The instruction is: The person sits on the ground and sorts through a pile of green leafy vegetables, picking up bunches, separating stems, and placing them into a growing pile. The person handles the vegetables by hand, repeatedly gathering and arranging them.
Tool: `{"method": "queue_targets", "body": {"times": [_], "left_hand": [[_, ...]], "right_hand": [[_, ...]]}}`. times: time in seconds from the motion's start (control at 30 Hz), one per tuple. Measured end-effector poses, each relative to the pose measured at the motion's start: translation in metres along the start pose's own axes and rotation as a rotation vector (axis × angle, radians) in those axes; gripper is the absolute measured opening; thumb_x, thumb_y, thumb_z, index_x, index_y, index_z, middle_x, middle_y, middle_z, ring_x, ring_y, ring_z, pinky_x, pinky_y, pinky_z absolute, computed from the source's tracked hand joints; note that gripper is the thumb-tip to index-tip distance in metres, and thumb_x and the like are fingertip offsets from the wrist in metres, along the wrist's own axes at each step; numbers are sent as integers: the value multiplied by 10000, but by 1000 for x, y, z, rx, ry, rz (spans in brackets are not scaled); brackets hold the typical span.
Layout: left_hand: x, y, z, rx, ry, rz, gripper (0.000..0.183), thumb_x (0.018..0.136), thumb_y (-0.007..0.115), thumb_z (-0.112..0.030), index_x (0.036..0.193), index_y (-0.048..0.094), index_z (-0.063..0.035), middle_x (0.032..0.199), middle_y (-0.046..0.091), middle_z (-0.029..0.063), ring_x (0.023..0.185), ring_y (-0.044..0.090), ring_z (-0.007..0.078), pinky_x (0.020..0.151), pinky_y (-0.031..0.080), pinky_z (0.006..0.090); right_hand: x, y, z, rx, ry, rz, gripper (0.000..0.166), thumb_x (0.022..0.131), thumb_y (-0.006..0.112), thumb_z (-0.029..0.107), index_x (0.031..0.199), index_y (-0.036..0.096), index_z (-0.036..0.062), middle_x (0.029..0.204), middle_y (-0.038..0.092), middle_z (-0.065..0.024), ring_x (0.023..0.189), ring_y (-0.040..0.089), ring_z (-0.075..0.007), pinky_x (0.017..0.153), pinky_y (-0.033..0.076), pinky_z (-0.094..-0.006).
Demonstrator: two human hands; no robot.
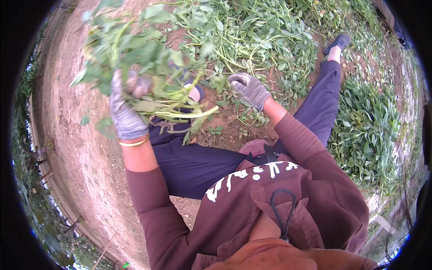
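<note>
My left hand [130,104], in a grey knit glove with a yellow bangle at the wrist, grips a bunch of leafy green plants [135,50]. The leaves are blurred, and the pale stems point right, over my thigh. To the right, my right hand [249,89], gloved alike, has its fingers curled at the near edge of a heap of cut leafy plants [270,37]. Whether anything lies between those fingers cannot be told.
My legs are spread on bare soil [222,125]. Another pile of leafy plants [368,131] lies right of my right leg. A dirt strip [87,135] runs along the left. At the top right is part of another person's leg [388,17].
</note>
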State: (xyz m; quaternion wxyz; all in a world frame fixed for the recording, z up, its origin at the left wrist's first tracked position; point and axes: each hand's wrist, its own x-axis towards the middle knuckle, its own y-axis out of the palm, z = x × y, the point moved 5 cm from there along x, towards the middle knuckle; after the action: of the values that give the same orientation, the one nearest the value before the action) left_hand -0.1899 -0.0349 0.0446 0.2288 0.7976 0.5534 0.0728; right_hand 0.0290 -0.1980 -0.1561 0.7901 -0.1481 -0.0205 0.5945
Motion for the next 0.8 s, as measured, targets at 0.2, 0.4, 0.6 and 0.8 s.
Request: {"method": "queue_targets", "body": {"times": [0.2, 0.4, 0.6, 0.8], "left_hand": [[3, -25, -53, -25, 327, -510, 320, 956, 458, -354, 773, 494, -94, 611, 352, -3, 565, 373, 125, 556, 388, 300], [36, -80, -48, -230, 35, -180, 370, 954, 424, -335, 652, 392, -121, 592, 335, -16, 547, 315, 125, 514, 317, 248], [37, -72, -27, -126, -64, -193, 344, 936, 459, -360, 694, 363, -135, 616, 336, -23, 587, 307, 127, 554, 326, 265], [40, -48, -8, -233, -143, -155, 383, 961, 438, -385, 679, 348, -142, 621, 275, -41, 573, 268, 115, 536, 288, 245]], "right_hand": [[-12, -41, -121, -507, 308, -167, 406, 829, 615, 281, 1156, 583, 42, 1148, 580, -198, 1073, 562, -313, 934, 436, -386], [-34, -36, -193, -480, 689, -82, 746, 812, 650, 356, 1381, 343, -15, 1384, 420, -214, 1285, 409, -326, 1053, 342, -361], [-32, -34, -178, -313, 663, 7, 633, 852, 626, 342, 1330, 416, -16, 1301, 498, -220, 1207, 483, -332, 1009, 375, -360], [-18, -53, -153, -342, 283, -260, 359, 925, 544, 227, 1187, 566, -19, 1081, 639, -159, 935, 619, -232, 849, 458, -312]]}}
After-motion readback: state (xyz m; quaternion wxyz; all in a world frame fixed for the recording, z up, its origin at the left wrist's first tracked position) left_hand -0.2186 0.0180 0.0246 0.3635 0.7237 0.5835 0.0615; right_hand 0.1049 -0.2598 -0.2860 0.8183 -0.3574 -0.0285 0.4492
